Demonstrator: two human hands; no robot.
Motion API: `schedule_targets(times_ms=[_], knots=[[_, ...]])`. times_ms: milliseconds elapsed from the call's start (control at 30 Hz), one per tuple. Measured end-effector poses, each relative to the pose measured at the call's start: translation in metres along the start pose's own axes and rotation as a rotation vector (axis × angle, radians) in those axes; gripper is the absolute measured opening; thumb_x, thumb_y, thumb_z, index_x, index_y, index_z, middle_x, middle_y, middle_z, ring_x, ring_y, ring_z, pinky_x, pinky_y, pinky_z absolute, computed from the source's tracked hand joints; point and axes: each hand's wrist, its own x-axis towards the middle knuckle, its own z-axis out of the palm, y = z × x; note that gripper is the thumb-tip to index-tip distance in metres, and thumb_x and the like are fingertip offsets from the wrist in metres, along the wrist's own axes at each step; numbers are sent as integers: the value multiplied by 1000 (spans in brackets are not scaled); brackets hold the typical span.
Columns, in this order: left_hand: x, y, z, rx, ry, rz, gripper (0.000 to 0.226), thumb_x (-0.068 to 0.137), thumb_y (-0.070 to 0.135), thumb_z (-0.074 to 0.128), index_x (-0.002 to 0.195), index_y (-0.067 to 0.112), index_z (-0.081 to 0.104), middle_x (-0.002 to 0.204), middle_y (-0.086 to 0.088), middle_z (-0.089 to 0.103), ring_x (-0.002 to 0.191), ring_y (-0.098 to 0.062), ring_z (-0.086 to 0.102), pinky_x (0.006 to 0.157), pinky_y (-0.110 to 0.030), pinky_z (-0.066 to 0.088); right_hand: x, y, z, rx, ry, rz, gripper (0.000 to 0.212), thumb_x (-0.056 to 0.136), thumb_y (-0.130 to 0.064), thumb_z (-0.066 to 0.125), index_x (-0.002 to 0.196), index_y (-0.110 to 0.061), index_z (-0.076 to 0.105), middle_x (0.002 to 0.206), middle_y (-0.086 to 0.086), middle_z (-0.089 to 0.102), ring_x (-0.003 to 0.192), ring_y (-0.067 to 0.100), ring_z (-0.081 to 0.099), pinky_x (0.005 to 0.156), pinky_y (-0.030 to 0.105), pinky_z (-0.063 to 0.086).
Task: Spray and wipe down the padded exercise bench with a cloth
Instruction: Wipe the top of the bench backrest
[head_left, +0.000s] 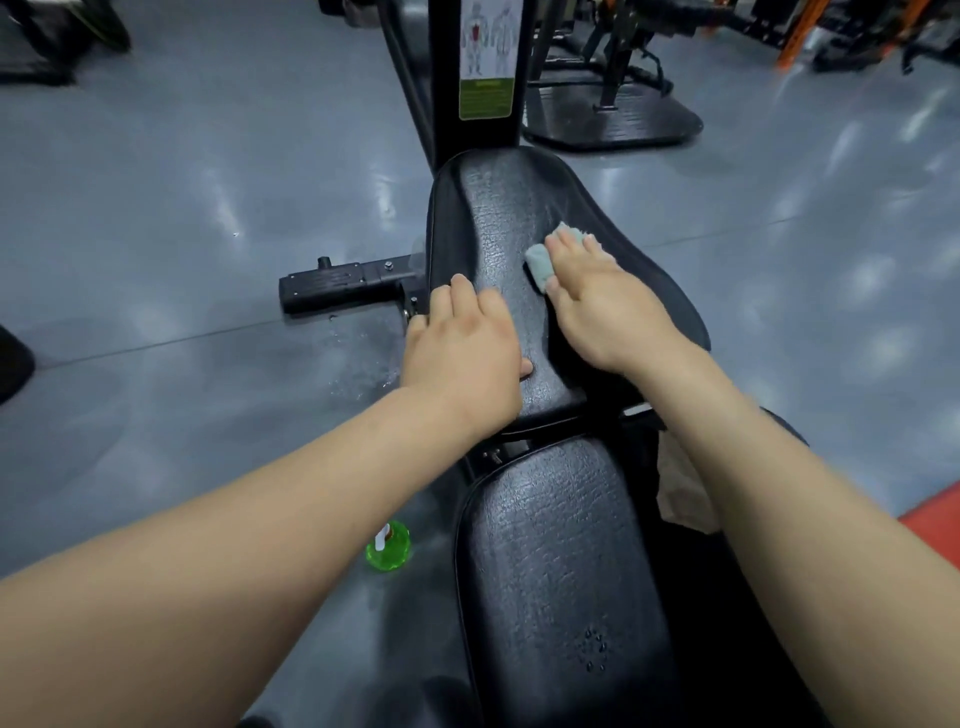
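Right hand (602, 306) presses cloth (540, 260) on bench pad (498, 218); left hand (462, 348) braces edge.

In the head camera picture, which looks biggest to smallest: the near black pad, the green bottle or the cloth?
Largest: near black pad, though nearest the camera.
Then green bottle and cloth: they look alike, and the right hand covers part of the cloth, so unranked.
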Motion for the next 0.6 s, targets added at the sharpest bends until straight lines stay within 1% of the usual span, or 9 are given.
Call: schedule_targets(times_ms=[200, 333, 400, 500, 600], knots=[[0, -1, 5, -12, 17, 13, 66, 96, 50, 59, 137, 4, 34, 160, -24, 18, 143, -37, 25, 111, -48, 31, 80, 0, -12, -26, 23, 34, 54, 111, -26, 31, 162, -14, 20, 171, 4, 11, 157, 26, 10, 123, 35, 13], [0, 0, 5, -22, -16, 12, 63, 97, 48, 58, 136, 5, 34, 161, -25, 15, 144, -38, 21, 115, -50, 26, 112, 1, -23, -14, -20, 64, 54, 110, -27, 30, 162, -15, 19, 171, 4, 7, 157, 29, 10, 123, 36, 14], [0, 0, 1, -27, -33, 10, 61, 97, 48, 58, 134, 5, 34, 159, -25, 16, 141, -39, 24, 114, -50, 26, 110, 0, -23, -2, -21, 55, 53, 110, -27, 31, 161, -13, 23, 171, 5, 8, 157, 29, 11, 123, 37, 15], [0, 0, -3, -18, -31, 13, 59, 95, 49, 60, 129, 7, 36, 148, -20, 28, 133, -37, 32, 108, -47, 31, 84, -5, -22, -4, 22, 11, 46, 109, -23, 34, 152, -7, 35, 167, 10, 20, 154, 28, 18, 119, 37, 22], [0, 4, -6, -21, -27, 4, 57, 94, 49, 62, 125, 8, 38, 136, -15, 34, 127, -35, 36, 104, -46, 35, 37, -1, -16, -23, 43, -51, 43, 107, -19, 38, 148, -4, 39, 164, 11, 27, 150, 30, 24, 118, 35, 19]])
